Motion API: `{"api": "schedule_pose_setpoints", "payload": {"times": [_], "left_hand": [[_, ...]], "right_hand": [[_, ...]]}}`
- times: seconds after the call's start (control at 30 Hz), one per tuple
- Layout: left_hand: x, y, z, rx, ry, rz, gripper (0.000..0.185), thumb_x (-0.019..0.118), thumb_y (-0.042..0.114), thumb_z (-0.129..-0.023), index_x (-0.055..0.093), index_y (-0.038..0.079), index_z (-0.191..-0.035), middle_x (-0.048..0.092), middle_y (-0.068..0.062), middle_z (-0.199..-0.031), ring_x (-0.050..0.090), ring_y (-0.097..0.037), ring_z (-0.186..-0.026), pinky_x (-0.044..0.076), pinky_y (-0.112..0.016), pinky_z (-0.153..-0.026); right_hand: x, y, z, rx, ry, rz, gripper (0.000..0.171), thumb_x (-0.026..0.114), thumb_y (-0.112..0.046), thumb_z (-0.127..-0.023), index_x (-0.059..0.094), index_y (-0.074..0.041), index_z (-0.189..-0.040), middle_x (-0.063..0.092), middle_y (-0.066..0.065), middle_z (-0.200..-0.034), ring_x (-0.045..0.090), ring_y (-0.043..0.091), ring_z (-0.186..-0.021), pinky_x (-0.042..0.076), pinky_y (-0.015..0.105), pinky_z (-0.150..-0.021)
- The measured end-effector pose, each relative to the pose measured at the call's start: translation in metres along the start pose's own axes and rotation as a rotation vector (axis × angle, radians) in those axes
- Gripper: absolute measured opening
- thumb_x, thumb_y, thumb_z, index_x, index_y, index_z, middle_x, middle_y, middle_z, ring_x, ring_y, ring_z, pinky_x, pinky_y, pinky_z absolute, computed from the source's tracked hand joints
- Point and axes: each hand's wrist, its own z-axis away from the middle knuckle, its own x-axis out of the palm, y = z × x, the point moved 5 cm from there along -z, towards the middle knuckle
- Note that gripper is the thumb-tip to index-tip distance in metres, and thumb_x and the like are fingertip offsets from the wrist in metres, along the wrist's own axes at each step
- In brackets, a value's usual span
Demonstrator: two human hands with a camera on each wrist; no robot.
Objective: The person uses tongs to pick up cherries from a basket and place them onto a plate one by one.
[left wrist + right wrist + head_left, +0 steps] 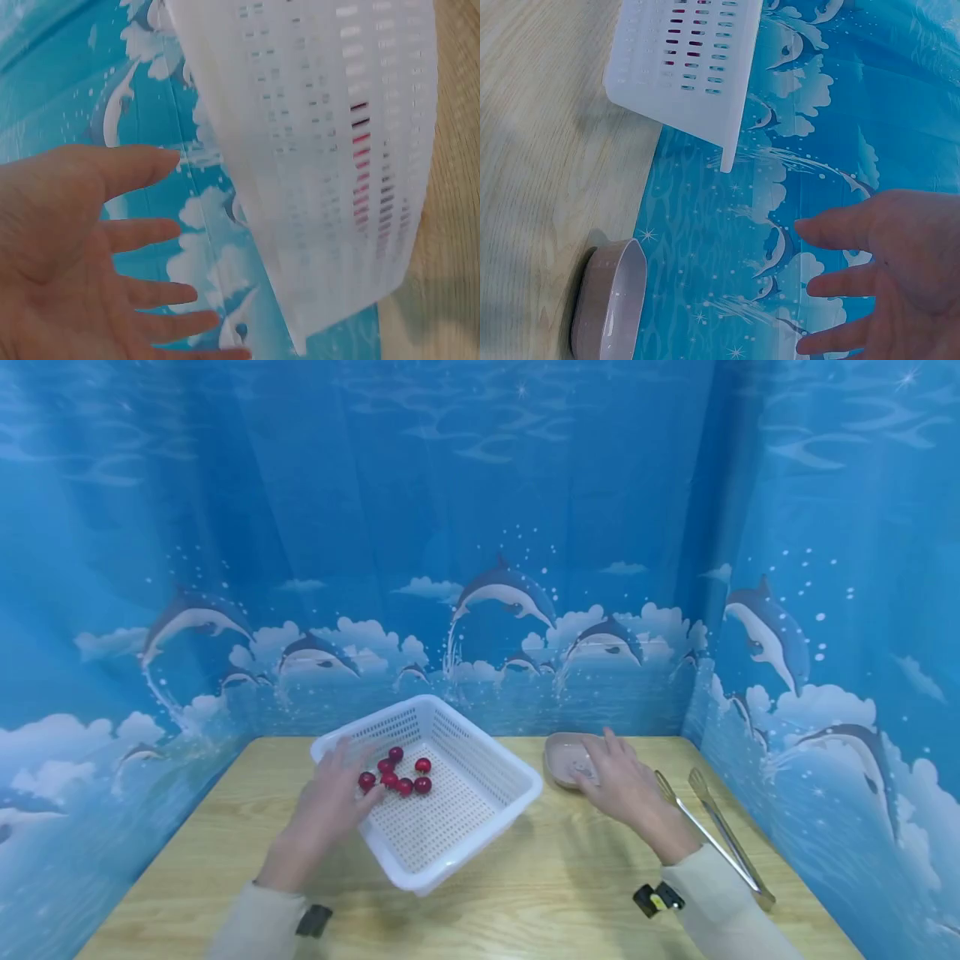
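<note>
Several dark red cherries (389, 780) lie in the left part of a white perforated plastic basket (450, 835). My left hand (322, 802) hovers above the basket's left side with thumb and fingers spread, overlapping the rim in the head view. The left wrist view shows that hand (97, 255) apart from the basket wall (300, 187), holding nothing. Over a small light-coloured bowl (558, 762) is my right hand (622, 781), its fingers extended. In the right wrist view the bowl (607, 307) stands below and apart from the straight fingers.
Metal tongs (726, 828) lie on the wooden table (555, 893) to the right of the right hand, arms apart. Blue curtains (480, 527) printed with dolphins and clouds hang behind the table and at both sides.
</note>
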Motion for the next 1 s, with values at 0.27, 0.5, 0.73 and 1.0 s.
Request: {"api": "schedule_pose_setpoints", "payload": {"times": [0.27, 0.5, 0.73, 1.0], "left_hand": [[-0.008, -0.033, -0.009, -0.048, 0.055, 0.128, 0.057, 0.069, 0.017, -0.094, 0.053, 0.004, -0.147, 0.035, -0.038, -0.157, 0.038, -0.062, -0.14, 0.037, -0.078, -0.109], [-0.008, -0.051, -0.007, -0.061, 0.045, 0.178, 0.053, 0.07, 0.018, -0.093, 0.058, -0.004, -0.14, 0.037, -0.041, -0.153, 0.038, -0.064, -0.138, 0.032, -0.079, -0.111], [0.0, -0.06, -0.012, 0.036, 0.148, 0.219, 0.04, 0.077, 0.014, -0.087, 0.07, -0.005, -0.121, 0.051, -0.036, -0.146, 0.046, -0.061, -0.133, 0.034, -0.077, -0.112], [0.013, -0.075, -0.017, 0.088, 0.251, 0.302, 0.012, 0.077, 0.009, -0.086, 0.079, 0.0, -0.093, 0.068, -0.029, -0.123, 0.062, -0.05, -0.114, 0.056, -0.061, -0.094]], "right_hand": [[0.0, 0.003, 0.0, -0.025, 0.025, -0.02, 0.053, 0.065, -0.029, -0.1, 0.053, -0.005, -0.146, 0.039, 0.04, -0.154, 0.045, 0.061, -0.135, 0.05, 0.078, -0.093], [0.0, 0.004, 0.0, -0.061, 0.049, -0.046, 0.052, 0.067, -0.027, -0.099, 0.055, -0.006, -0.145, 0.046, 0.037, -0.151, 0.051, 0.06, -0.13, 0.053, 0.075, -0.089], [0.0, 0.005, 0.0, -0.066, 0.051, -0.041, 0.051, 0.068, -0.025, -0.098, 0.056, -0.005, -0.144, 0.046, 0.037, -0.15, 0.052, 0.06, -0.129, 0.054, 0.074, -0.087], [0.003, 0.005, 0.001, -0.071, 0.05, -0.038, 0.049, 0.068, -0.024, -0.098, 0.057, -0.005, -0.142, 0.044, 0.038, -0.152, 0.051, 0.061, -0.13, 0.052, 0.076, -0.09]]}}
